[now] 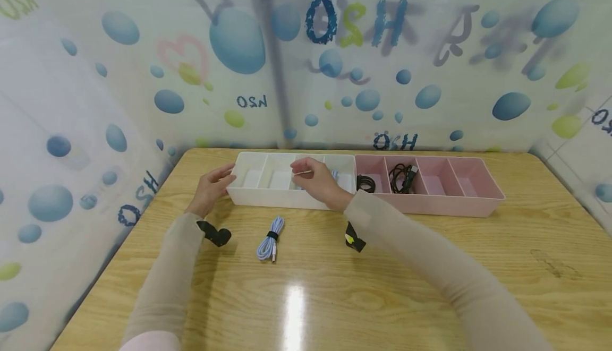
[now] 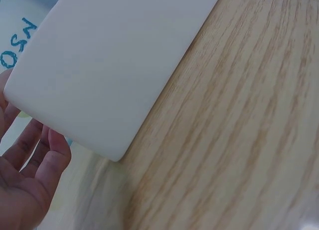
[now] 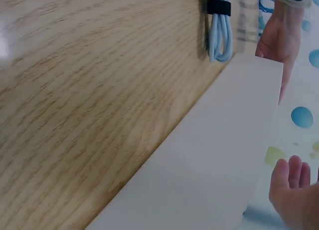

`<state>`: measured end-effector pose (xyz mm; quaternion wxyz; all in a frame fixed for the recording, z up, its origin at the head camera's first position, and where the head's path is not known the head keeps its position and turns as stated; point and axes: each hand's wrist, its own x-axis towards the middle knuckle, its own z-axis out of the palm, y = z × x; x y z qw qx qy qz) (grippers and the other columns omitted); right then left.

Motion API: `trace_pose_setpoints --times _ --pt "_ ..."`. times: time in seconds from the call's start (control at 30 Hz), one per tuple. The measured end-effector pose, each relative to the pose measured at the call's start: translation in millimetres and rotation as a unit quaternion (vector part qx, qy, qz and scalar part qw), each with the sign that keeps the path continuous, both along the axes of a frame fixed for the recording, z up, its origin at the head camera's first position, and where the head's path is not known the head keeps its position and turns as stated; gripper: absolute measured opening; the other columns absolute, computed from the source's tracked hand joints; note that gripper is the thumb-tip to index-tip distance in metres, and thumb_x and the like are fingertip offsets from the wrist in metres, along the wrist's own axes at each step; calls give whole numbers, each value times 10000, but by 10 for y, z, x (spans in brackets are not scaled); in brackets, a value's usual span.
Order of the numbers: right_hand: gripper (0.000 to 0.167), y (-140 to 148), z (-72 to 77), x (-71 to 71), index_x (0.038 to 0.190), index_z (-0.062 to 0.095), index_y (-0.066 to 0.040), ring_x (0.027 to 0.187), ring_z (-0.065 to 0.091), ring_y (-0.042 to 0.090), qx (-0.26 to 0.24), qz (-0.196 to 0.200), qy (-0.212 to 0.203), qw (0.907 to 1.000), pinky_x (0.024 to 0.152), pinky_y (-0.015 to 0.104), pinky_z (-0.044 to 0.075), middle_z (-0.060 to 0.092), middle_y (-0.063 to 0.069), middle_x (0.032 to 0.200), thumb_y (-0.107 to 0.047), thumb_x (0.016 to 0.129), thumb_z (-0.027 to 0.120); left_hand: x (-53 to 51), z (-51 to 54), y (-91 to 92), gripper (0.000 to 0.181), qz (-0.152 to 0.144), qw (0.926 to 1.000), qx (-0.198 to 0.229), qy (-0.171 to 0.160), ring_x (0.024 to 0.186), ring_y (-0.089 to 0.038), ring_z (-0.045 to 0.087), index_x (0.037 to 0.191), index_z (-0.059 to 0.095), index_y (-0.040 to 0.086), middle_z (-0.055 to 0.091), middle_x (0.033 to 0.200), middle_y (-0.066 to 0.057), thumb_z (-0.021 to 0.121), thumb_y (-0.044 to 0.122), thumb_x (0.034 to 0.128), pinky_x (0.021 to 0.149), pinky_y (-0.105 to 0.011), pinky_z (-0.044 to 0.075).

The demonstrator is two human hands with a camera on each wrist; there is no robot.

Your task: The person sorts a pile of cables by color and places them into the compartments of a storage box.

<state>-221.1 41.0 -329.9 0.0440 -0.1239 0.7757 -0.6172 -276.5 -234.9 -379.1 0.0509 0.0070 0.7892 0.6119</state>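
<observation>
A white box [image 1: 277, 198] with several compartments stands lengthwise at the back of the table. At its left end my left hand [image 1: 210, 186] touches the end wall with fingers extended; the left wrist view shows the fingers [image 2: 52, 155] beside the box corner. Over the box's middle compartments hovers my right hand [image 1: 319, 178], fingers gently bent, with nothing visible between them. Part of a light blue item [image 1: 334, 174] shows in a compartment behind that hand, which hides the rest. In front of the box lies a bundled light blue USB cable [image 1: 268, 247] with a black strap.
A pink divided box [image 1: 440, 206] adjoins the white one on the right. Two of its compartments hold black cables: a coil [image 1: 366, 183] and a USB cable [image 1: 406, 177]. The wooden table [image 1: 239, 308] meets a patterned curtain [image 1: 296, 101] behind the boxes.
</observation>
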Motion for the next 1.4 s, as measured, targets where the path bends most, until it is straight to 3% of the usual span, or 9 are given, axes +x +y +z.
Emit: trace_pose_setpoints --times 0.3,0.53,0.7,1.07,1.4 --pt "285 -59 -6 127 1117 519 47 974 536 274 246 391 319 9984 809 303 450 535 207 1110 4 838 555 3 1 -6 508 21 10000 12 -10 896 -61 496 1340 382 58 381 1327 -180 546 222 888 686 -181 461" --pt "291 -106 -42 251 1124 518 43 973 534 254 295 677 61 9973 794 273 456 541 183 1095 -8 842 566 8 3 -10 505 66 10000 -19 -40 909 -73 492 1341 384 65 381 1325 -175 545 221 889 686 -183 460" --pt "284 -121 -80 332 1118 512 56 964 538 254 319 918 93 9952 783 273 457 538 193 1087 -9 846 558 13 5 -15 506 77 10000 -23 -52 894 -67 495 1342 381 66 384 1319 -180 542 225 890 684 -182 461" --pt "278 -154 -128 418 1107 523 54 952 536 237 110 1055 -26 9944 792 265 450 540 201 1090 3 837 566 33 30 -16 512 22 10000 -61 23 893 -44 495 1350 371 73 385 1319 -182 535 238 894 694 -175 456" --pt "286 -154 -242 439 1104 523 63 950 533 237 244 1089 -132 9937 796 258 446 541 189 1070 24 826 577 1 -9 -4 509 -5 10000 -42 33 928 -87 493 1343 383 69 387 1322 -175 543 235 889 681 -166 458"
